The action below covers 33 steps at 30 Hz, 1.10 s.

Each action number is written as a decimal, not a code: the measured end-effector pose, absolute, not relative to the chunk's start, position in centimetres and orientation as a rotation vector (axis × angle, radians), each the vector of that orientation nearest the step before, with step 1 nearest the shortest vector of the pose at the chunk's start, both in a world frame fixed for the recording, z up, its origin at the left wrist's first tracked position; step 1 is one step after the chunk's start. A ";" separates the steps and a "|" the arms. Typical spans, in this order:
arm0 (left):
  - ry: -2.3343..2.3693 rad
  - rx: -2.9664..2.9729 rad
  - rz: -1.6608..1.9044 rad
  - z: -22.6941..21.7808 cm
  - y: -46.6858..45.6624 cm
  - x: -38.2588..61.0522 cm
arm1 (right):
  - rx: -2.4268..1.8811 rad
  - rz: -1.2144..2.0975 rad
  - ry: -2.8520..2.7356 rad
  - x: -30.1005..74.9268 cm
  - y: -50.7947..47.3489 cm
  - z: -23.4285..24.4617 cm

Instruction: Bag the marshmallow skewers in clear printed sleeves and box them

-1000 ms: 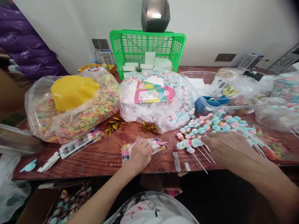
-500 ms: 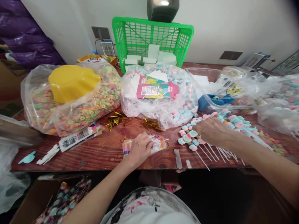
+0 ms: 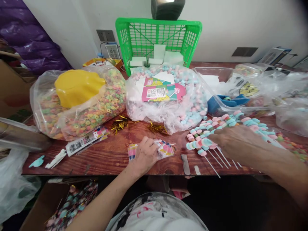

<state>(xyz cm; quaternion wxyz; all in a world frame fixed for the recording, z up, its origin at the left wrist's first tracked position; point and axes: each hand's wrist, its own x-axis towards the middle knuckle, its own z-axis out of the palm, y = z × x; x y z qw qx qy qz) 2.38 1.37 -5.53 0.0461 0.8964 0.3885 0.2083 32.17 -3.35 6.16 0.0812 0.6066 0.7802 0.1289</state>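
My left hand (image 3: pixel 146 153) is curled over a colourfully printed plastic bag (image 3: pixel 166 150) lying flat near the table's front edge, its fingers closed on it. A white stick end pokes out at the bag's right side. On the right, my right hand (image 3: pixel 227 138) is closed at a marshmallow skewer (image 3: pixel 192 146), in front of a pile of such skewers (image 3: pixel 231 121). Pink and blue marshmallows are threaded on their white sticks (image 3: pixel 212 166). Motion blurs this hand, and its fingertips are partly hidden.
Behind stand a big bag of marshmallows (image 3: pixel 192 99) with printed cards (image 3: pixel 161 93) on it, a bag of ring candy (image 3: pixel 96 112) with a yellow bowl (image 3: pixel 77 86), and a green basket (image 3: pixel 157 32). A clear bin (image 3: pixel 240 107) holds a blue scoop (image 3: pixel 221 104). Gold tinsel (image 3: pixel 120 124) lies between.
My right hand has shifted right and slightly down along the marshmallow skewers. The left hand stays on the printed bag, its fingers slightly shifted. The whole view has moved a little.
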 end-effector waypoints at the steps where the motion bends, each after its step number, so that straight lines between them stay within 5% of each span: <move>1: 1.204 2.754 0.644 -5.5 1.6 2.4 | 1.765 0.354 2.316 32.1 -3.4 6.2; 9: 1.229 2.739 0.457 -5.8 -0.2 2.0 | 1.371 0.274 2.466 28.8 -3.2 4.6; 18: 1.244 2.441 0.717 -6.0 0.3 2.1 | 1.500 0.292 2.402 30.8 -3.2 3.4; 33: 1.093 2.339 0.495 -5.8 2.4 0.7 | 1.561 0.380 2.504 30.3 -4.9 3.5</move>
